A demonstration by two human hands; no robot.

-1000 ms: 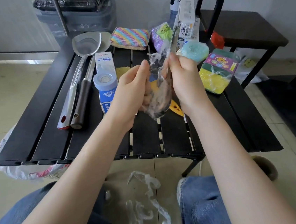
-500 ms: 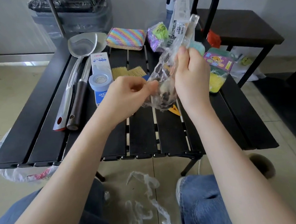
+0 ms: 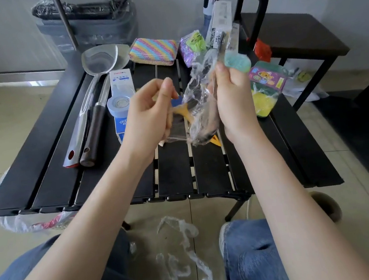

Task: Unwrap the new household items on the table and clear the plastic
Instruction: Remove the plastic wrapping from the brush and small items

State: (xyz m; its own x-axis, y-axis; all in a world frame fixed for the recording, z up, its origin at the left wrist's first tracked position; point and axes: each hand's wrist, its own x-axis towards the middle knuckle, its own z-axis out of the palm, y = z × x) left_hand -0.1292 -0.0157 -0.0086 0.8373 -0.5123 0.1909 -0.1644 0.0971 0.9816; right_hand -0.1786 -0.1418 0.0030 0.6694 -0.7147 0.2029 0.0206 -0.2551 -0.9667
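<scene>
Right hand holds the plastic-wrapped utensil upright above the middle of the slatted table, fingers and thumb curled round its shaft; the bowl end hangs below the grip, the labelled handle end sticks up above it. Left hand sits just left of the grip, fingers curled, pinching a stretched tail of clear film that runs from the underside of the hand across to the bowl end. Change over the last second: the two hands were together on the wrap at the start; the left has since drawn away leftward and slightly down, and the film now spans the gap as a taut strand. Judgement: the wrap is tearing or peeling from the lower end, but most of it is on the utensil, so this item is only part unwrapped. Beyond the grip, still packaged: striped sponge, yellow scourer pack. Left of the grip: tape box, two metal ladles, apparently bare. Discarded film strips lie on the floor below the grip, between the knees; clearing not yet done.
</scene>
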